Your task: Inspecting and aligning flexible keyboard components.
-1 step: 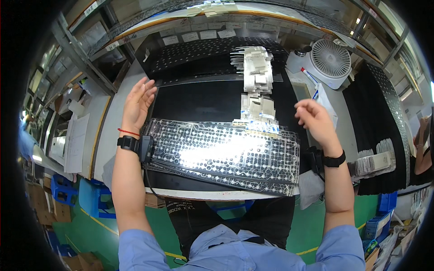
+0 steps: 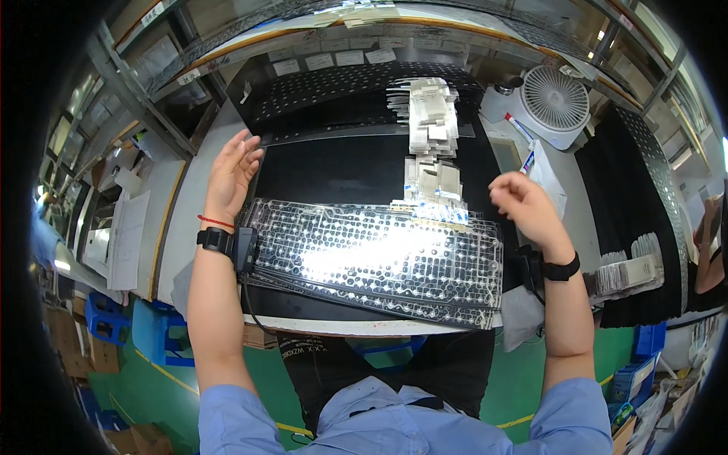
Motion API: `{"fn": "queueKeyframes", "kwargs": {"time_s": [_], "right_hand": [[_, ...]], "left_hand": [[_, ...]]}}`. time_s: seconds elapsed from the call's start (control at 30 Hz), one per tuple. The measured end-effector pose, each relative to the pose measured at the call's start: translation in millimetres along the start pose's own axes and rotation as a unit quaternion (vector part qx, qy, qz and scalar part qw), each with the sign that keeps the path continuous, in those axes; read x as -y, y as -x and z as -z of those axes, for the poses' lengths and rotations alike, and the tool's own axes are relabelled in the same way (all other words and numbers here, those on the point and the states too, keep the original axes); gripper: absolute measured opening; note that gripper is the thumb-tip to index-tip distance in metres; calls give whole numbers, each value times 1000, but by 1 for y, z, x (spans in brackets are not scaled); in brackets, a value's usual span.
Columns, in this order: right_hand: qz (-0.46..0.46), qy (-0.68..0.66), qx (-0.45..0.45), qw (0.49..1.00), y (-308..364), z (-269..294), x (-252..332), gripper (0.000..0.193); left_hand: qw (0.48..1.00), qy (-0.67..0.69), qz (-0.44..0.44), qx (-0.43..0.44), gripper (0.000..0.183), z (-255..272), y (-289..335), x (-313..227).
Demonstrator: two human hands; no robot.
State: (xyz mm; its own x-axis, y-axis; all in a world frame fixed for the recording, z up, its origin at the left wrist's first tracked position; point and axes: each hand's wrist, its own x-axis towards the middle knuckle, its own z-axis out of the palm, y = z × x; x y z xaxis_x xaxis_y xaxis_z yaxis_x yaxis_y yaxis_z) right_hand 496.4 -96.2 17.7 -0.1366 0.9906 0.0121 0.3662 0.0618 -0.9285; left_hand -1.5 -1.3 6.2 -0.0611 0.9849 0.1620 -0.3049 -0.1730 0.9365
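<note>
My left hand (image 2: 235,173) is raised at the left side of the black work surface, fingers stretched and holding nothing. On the right, my right hand (image 2: 525,206) hovers with its fingers loosely bent; no object shows in it. Between my forearms lies a stack of clear printed sheets (image 2: 440,280), patterned like keyboard membranes, with strong glare on its middle. Its far edge meets a long row of overlapping white slips (image 2: 436,178), some blue-marked. Neither hand touches the sheets or the slips. Each wrist carries a black strap with a small black box.
A white fan (image 2: 555,102) stands at the far right, with a red-and-white tube (image 2: 519,127) and a plastic bag (image 2: 547,178) nearer. More bundled slips (image 2: 633,273) lie on the black surface at right. Shelving (image 2: 144,98) rises at the left; blue stools (image 2: 155,334) stand below.
My right hand has shifted slightly left and down, its fingers a little more bent. My left hand, the sheets and the slips look unmoved.
</note>
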Motion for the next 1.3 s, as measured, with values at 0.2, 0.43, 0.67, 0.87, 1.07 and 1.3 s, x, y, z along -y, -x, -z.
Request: {"fn": "queueKeyframes", "kwargs": {"time_s": [0.2, 0.43, 0.67, 0.87, 1.07, 1.3], "right_hand": [[34, 203, 168, 964, 9, -4, 9, 54], [-1, 151, 131, 980, 2, -3, -5, 34], [95, 201, 134, 966, 11, -8, 15, 40], [99, 170, 117, 973, 10, -9, 13, 33], [72, 141, 41, 987, 5, -8, 7, 10], [73, 60, -78, 992, -5, -2, -12, 8]], "left_hand": [[999, -28, 19, 30, 37, 9, 0, 3], [997, -41, 41, 50, 35, 6, 0, 4], [996, -45, 50, 54, 35, 5, 2, 3], [996, -49, 46, 56, 36, 2, 4, 2], [994, -67, 56, 63, 36, 4, 2, 2], [990, -84, 95, 63, 35, -5, 3, 6]]}}
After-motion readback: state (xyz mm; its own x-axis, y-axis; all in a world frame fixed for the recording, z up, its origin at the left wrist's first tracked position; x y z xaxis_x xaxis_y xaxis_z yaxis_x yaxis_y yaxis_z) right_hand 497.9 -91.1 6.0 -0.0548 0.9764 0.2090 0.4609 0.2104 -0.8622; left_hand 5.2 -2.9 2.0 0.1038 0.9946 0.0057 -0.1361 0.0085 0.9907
